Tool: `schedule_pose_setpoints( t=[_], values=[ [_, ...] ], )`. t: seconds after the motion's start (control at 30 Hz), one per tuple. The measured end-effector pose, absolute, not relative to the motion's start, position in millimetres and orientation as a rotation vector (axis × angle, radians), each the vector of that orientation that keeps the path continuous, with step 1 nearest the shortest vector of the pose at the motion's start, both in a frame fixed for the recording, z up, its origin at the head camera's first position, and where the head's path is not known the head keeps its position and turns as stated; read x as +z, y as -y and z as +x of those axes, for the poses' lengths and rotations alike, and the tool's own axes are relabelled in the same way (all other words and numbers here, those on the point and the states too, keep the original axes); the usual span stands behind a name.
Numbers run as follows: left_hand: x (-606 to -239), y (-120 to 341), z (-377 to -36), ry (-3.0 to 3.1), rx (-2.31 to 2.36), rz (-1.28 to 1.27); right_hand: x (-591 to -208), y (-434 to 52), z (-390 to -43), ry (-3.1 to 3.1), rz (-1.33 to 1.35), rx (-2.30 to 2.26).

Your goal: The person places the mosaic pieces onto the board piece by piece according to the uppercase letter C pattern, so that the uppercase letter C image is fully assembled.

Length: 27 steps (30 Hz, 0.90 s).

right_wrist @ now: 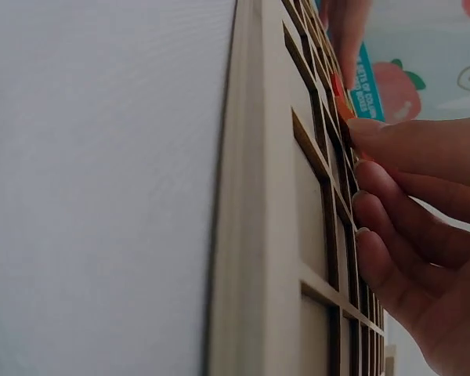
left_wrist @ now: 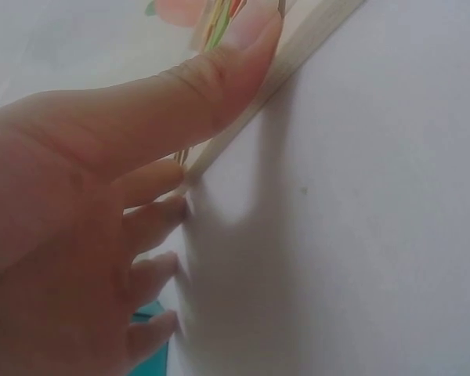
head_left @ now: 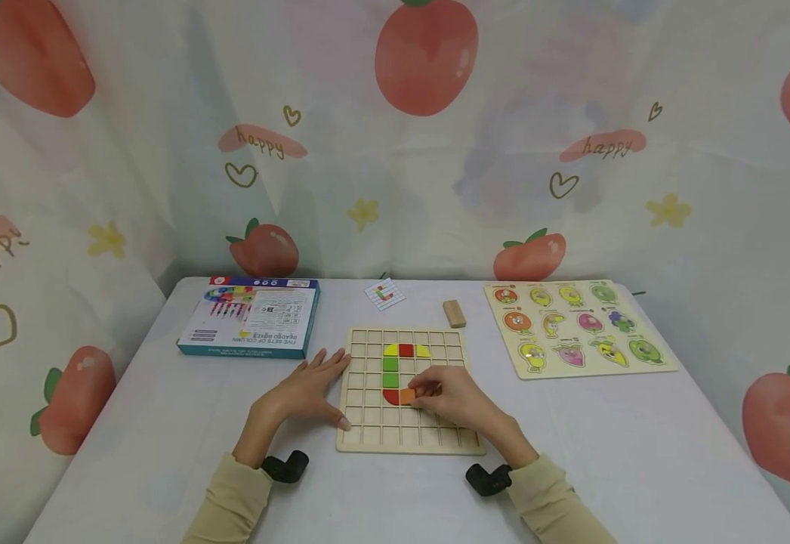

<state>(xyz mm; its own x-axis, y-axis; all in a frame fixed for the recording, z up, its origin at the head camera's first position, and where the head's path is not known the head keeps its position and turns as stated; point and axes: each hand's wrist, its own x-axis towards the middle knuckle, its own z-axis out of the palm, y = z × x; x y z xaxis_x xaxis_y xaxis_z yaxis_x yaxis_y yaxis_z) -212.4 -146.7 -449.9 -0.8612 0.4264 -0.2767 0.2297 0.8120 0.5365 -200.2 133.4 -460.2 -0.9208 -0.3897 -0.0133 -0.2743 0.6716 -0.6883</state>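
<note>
A square wooden grid board (head_left: 371, 436) lies on the white table. Coloured tiles sit in its cells: a red square tile (head_left: 405, 350) between two yellow rounded ones at the top, two green square tiles (head_left: 390, 372) down the left, and a red rounded tile (head_left: 391, 397) below them. Beside that red tile, my right hand (head_left: 452, 397) pinches an orange tile (head_left: 406, 396) with thumb and forefinger, its other fingers curled over the grid. My left hand (head_left: 307, 394), fingers spread, rests against the board's left edge; its thumb (left_wrist: 247, 63) touches the rim.
A flat box (head_left: 248, 321) lies at the back left. Behind the board are a small card (head_left: 384, 295) with a coloured grid pattern and a wooden block (head_left: 454, 313). To the right lies a fruit picture board (head_left: 578, 329). A printed cloth hangs behind the table.
</note>
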Motion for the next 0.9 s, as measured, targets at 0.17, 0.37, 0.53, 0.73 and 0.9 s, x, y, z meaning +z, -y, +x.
schedule_pose_setpoints(
  t=[0.17,0.37,0.53,0.73,0.9],
  values=[
    [-451.5,147.8,-213.1,-2.605,0.704,0.494,-460.5,-132.9,-200.4,-2.725,-0.561,-1.048],
    [-452.4,148.3,-214.1,-2.594,0.715,0.501,-458.4,-140.1,-198.2,-2.735,-0.614,-1.053],
    [-451.5,147.8,-214.1,-2.588,0.724,0.5,-455.8,-151.7,-193.4,-2.764,-0.617,-1.049],
    [-450.0,147.4,-213.1,-2.573,0.72,0.495,-455.5,-166.2,-188.0,-2.818,-0.615,-1.006],
    [-451.1,146.5,-212.4,-2.58,0.702,0.504,-451.3,-181.6,-182.1,-2.833,-0.663,-1.011]
  ],
)
